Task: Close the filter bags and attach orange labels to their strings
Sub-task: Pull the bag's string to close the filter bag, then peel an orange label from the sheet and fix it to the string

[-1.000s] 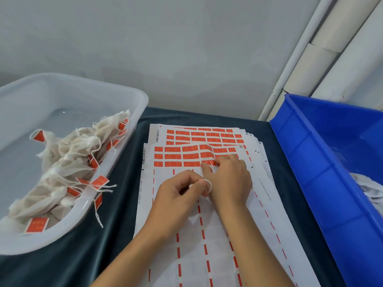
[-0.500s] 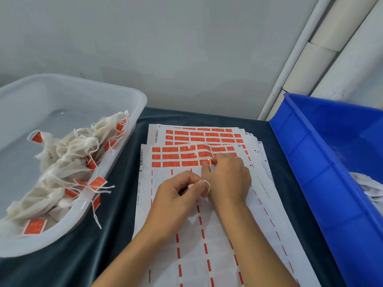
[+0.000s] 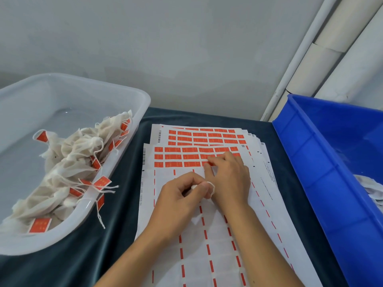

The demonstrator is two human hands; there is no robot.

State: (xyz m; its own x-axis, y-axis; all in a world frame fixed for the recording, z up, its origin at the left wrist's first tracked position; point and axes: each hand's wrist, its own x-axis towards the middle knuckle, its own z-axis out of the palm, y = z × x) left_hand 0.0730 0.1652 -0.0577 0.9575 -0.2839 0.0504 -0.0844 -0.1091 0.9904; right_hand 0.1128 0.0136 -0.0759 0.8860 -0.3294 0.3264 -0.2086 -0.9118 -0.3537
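Observation:
A stack of label sheets [image 3: 196, 235] lies on the dark cloth, with rows of orange labels [image 3: 180, 156] at its far end. My left hand [image 3: 180, 199] is curled over the sheet and pinches a white string loop [image 3: 211, 186] of a filter bag hidden under it. My right hand [image 3: 228, 177] rests just beyond, with thumb and forefinger pinching the edge of an orange label [image 3: 208, 162] in the lowest full row.
A translucent white tub [image 3: 132, 141] at the left holds several closed, labelled filter bags [image 3: 68, 168], some strings hanging over its rim. A blue crate [image 3: 310, 166] at the right holds white bags [image 3: 371, 187]. A wall and white pipes stand behind.
My right hand's fingers have worked slightly at the orange label's edge. The left hand keeps its hold on the string. The view shifted a little.

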